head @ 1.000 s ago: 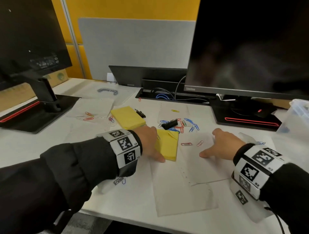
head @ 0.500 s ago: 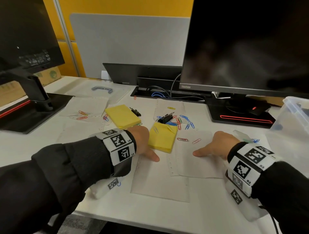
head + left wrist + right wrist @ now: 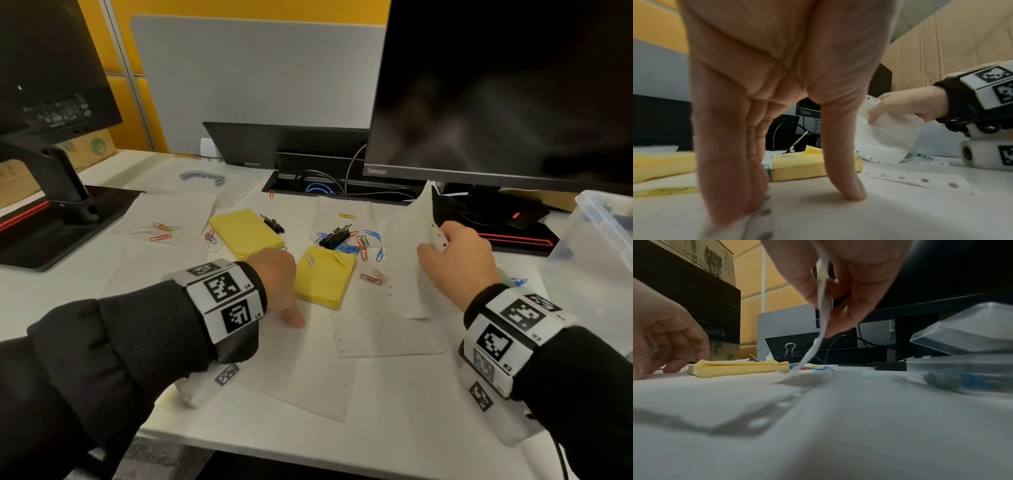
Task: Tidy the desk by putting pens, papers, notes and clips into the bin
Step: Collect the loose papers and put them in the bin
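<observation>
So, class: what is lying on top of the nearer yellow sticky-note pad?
A single pale paper clip lies on the nearer yellow sticky-note pad, whose top sheet curls up at one corner. Whatever is beneath the pad is covered.

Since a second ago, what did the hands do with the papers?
The right hand went from lying flat to pinching a paper sheet and lifting its edge off the desk. The left hand stayed pressing another sheet. The yellow note pads and clips stayed put.

- "ThinkVision" on the bezel of the monitor (image 3: 496, 89) at one o'clock.
- "L4", "L5" on the left wrist band (image 3: 224, 296).
- "R2", "R3" on the right wrist band (image 3: 510, 330).
</observation>
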A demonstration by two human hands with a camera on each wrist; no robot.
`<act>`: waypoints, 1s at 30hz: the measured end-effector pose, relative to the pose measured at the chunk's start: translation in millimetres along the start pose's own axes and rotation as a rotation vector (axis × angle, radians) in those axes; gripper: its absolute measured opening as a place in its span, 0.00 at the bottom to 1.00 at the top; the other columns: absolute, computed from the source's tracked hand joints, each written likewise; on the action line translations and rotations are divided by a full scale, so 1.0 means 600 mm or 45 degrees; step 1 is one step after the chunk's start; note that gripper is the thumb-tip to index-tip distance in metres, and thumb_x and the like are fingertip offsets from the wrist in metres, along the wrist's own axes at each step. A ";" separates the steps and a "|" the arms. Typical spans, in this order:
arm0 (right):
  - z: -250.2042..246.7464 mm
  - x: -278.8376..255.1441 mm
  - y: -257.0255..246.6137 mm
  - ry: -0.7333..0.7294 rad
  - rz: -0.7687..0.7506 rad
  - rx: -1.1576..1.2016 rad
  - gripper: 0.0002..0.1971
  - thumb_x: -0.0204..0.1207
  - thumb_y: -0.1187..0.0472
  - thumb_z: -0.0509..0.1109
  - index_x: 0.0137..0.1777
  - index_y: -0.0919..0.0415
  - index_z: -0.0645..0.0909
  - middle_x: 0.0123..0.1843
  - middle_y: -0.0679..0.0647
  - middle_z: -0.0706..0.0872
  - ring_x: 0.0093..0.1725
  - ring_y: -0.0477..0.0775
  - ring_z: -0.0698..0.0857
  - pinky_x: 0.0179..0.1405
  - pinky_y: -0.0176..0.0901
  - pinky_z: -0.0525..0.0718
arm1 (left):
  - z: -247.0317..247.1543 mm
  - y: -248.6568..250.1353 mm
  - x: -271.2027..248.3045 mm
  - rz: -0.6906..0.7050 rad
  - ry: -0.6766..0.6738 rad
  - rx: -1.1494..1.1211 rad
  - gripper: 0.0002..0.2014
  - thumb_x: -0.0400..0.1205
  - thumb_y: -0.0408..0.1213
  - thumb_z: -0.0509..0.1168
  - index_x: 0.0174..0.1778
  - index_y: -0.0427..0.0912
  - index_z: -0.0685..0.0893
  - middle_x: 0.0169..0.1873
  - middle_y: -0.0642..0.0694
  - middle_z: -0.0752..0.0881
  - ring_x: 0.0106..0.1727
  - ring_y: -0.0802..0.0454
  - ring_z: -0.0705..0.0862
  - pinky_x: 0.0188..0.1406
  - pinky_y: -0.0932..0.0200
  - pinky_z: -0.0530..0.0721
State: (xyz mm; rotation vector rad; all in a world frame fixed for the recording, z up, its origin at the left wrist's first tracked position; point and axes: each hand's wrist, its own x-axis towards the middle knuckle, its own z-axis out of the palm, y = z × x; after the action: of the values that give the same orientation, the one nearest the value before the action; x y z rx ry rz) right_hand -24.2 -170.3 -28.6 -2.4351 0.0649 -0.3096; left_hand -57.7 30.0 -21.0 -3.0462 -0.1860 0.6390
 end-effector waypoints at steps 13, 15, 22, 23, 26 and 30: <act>-0.004 -0.004 -0.007 0.089 -0.012 0.303 0.14 0.77 0.65 0.63 0.61 0.63 0.67 0.50 0.50 0.74 0.46 0.50 0.75 0.34 0.34 0.73 | -0.010 -0.045 0.018 -0.019 -0.187 -0.716 0.14 0.68 0.27 0.77 0.34 0.41 0.76 0.28 0.43 0.80 0.24 0.52 0.77 0.28 0.63 0.84; -0.002 -0.002 -0.004 0.068 -0.009 0.339 0.16 0.77 0.65 0.64 0.62 0.62 0.67 0.52 0.49 0.74 0.48 0.48 0.75 0.30 0.29 0.70 | -0.026 -0.053 0.013 0.001 -0.164 -0.820 0.12 0.69 0.25 0.75 0.34 0.39 0.78 0.23 0.44 0.80 0.18 0.55 0.77 0.17 0.68 0.80; -0.003 -0.001 -0.003 0.072 -0.015 0.433 0.26 0.76 0.68 0.65 0.72 0.59 0.61 0.68 0.57 0.79 0.52 0.44 0.73 0.43 0.29 0.74 | -0.094 -0.064 -0.030 0.000 -0.042 -0.893 0.09 0.73 0.28 0.72 0.48 0.34 0.86 0.39 0.41 0.89 0.26 0.55 0.85 0.22 0.69 0.84; -0.004 -0.002 -0.003 0.078 -0.034 0.437 0.29 0.76 0.69 0.65 0.75 0.57 0.59 0.68 0.57 0.78 0.53 0.44 0.73 0.47 0.32 0.74 | -0.103 -0.065 -0.036 0.008 0.031 -0.869 0.10 0.73 0.30 0.72 0.49 0.37 0.85 0.41 0.42 0.90 0.31 0.53 0.87 0.26 0.67 0.85; -0.006 -0.006 -0.009 0.072 -0.108 0.426 0.42 0.76 0.73 0.61 0.81 0.45 0.42 0.68 0.60 0.79 0.44 0.46 0.78 0.40 0.29 0.77 | -0.121 -0.065 -0.052 0.106 0.288 -0.852 0.18 0.72 0.33 0.74 0.56 0.49 0.79 0.42 0.43 0.88 0.35 0.50 0.87 0.29 0.63 0.85; -0.011 -0.014 -0.014 0.035 -0.266 0.306 0.44 0.78 0.74 0.56 0.79 0.33 0.40 0.44 0.61 0.81 0.27 0.49 0.73 0.27 0.35 0.74 | -0.125 -0.055 -0.058 0.392 0.618 -1.178 0.24 0.74 0.25 0.71 0.61 0.50 0.76 0.38 0.43 0.87 0.27 0.56 0.86 0.25 0.66 0.88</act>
State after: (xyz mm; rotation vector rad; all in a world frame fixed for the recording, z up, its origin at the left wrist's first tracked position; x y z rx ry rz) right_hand -34.0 -167.0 -20.2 -2.2009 -0.2044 -0.4191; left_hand -62.8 58.9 63.2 -4.0304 0.0212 -0.3355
